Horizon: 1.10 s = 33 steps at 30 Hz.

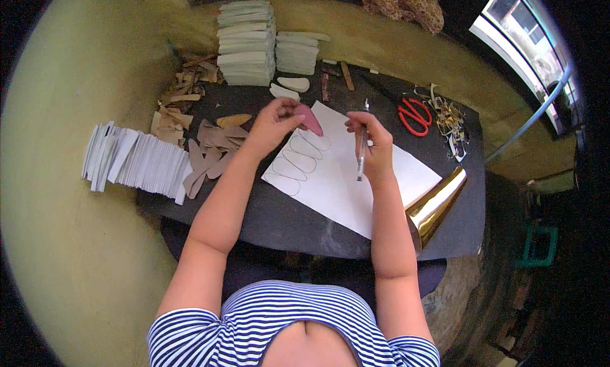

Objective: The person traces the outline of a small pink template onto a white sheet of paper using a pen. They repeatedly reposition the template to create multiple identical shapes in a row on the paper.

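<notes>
Between the fingers and thumb of my left hand (278, 123) is a pink sole-shaped template (309, 120), held over the upper left of a white sheet (343, 170). Several sole-like outlines (298, 160) run in a row along the sheet's left side. My right hand (373, 140) grips a clear pen (361, 154), its shaft standing nearly upright in the view, above the right part of the sheet. Just beyond my left hand lie two white sole-shaped cutouts (293, 84).
Tall stacks of white pieces (246, 46) stand at the back; another row (143, 160) lies left. Brown cutouts (216, 141) and scraps (171, 125) sit beside it. Red-handled scissors (414, 116), trimmings (452, 122) and a gold roll (438, 205) occupy the right side of the dark table (305, 230).
</notes>
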{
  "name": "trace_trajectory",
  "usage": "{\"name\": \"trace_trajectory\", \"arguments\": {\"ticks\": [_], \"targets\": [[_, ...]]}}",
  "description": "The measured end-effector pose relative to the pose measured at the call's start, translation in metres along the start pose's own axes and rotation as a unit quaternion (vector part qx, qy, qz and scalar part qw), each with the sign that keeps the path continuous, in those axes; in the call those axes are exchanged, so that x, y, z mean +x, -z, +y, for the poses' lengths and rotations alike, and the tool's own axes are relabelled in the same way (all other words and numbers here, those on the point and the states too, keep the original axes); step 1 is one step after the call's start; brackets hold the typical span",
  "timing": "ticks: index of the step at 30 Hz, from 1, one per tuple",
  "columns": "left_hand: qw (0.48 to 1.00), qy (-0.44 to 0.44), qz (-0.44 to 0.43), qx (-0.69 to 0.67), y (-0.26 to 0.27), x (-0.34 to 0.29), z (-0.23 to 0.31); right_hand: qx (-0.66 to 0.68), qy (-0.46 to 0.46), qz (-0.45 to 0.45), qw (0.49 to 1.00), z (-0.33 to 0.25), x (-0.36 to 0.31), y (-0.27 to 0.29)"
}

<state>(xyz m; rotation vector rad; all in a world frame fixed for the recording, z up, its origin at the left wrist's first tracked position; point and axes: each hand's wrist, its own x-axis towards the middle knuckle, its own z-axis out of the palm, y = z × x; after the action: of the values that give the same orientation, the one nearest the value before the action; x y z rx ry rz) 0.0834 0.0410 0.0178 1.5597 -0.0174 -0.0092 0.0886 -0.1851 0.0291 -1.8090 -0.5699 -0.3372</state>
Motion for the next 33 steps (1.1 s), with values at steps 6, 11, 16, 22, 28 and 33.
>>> {"name": "trace_trajectory", "arguments": {"ticks": [6, 11, 16, 22, 28, 33], "targets": [[0.997, -0.019, 0.008, 0.07, -0.017, 0.002, -0.017, -0.036, 0.001, -0.06, 0.998, 0.006, 0.004, -0.019], [0.964, -0.065, 0.001, 0.257, -0.019, -0.001, -0.011, -0.076, -0.004, -0.097, 0.992, 0.02, 0.003, -0.023], [0.938, -0.145, 0.022, 0.314, -0.007, 0.0, -0.018, -0.118, -0.048, -0.154, 0.98, 0.008, 0.004, -0.025], [0.943, -0.153, -0.026, 0.293, 0.002, -0.001, -0.016, -0.145, -0.063, -0.173, 0.972, 0.011, 0.001, -0.023], [0.946, -0.112, -0.058, 0.297, 0.009, 0.0, -0.013, -0.142, -0.064, -0.151, 0.976, 0.019, 0.002, -0.027], [0.896, -0.188, -0.021, 0.402, -0.007, -0.014, 0.01, -0.164, -0.046, -0.115, 0.979, 0.02, 0.007, -0.03]]}}
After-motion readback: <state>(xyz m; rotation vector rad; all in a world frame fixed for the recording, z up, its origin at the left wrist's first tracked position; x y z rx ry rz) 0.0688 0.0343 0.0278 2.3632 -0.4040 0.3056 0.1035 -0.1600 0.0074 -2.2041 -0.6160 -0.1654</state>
